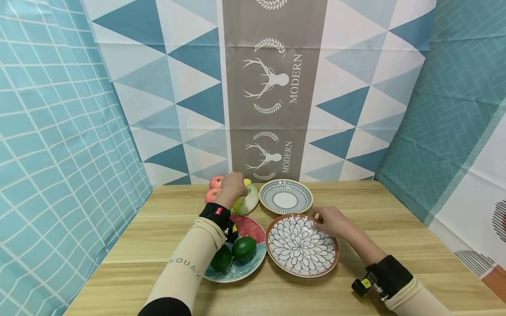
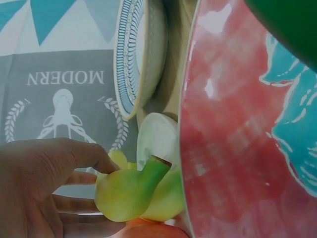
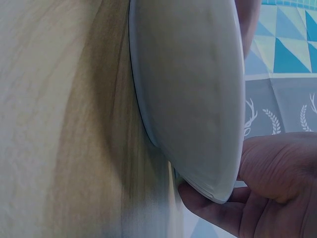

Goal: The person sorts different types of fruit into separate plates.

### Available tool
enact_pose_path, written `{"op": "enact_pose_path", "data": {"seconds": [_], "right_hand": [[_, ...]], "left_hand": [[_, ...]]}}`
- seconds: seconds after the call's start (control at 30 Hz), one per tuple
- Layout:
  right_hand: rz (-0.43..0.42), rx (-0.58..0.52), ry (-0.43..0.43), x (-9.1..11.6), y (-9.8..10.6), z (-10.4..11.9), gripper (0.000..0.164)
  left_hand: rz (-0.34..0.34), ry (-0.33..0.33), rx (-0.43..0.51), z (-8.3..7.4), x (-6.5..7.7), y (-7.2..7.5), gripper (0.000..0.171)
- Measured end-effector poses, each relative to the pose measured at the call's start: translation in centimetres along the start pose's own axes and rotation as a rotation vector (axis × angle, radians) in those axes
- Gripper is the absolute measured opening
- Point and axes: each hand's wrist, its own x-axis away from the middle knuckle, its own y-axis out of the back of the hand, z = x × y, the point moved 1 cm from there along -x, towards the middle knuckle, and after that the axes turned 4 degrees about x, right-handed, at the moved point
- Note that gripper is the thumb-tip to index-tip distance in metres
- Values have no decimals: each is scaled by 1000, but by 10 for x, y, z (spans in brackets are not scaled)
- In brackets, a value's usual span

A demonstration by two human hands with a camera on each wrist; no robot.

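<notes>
My left hand (image 1: 234,184) reaches over the small pale plate (image 1: 251,199) at the back. Its thumb and fingers hold a yellow-green banana (image 2: 121,196), stem toward the camera in the left wrist view. More yellow-green fruit lies just behind it, partly hidden. Red-pink apples (image 1: 212,195) sit beside that hand. My right hand (image 1: 331,220) pinches the far right rim of a brown-edged plate with a petal pattern (image 1: 302,245). In the right wrist view, thumb and fingers lie on either side of the rim of this plate (image 3: 188,94).
A red and teal plate (image 1: 253,226) lies under my left forearm, bearing two dark green avocado-like fruits (image 1: 244,249). A blue-lined plate (image 1: 285,199) stands at the back middle. Patterned cloth (image 1: 272,87) hangs behind the wooden table (image 1: 395,228).
</notes>
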Motion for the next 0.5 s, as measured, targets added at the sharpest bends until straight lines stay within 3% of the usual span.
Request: {"op": "enact_pose_path", "data": {"seconds": [0.5], "right_hand": [[-4, -6, 3, -1, 0, -2, 16]], "left_hand": [[-57, -181, -2, -39, 17, 27, 18]]}}
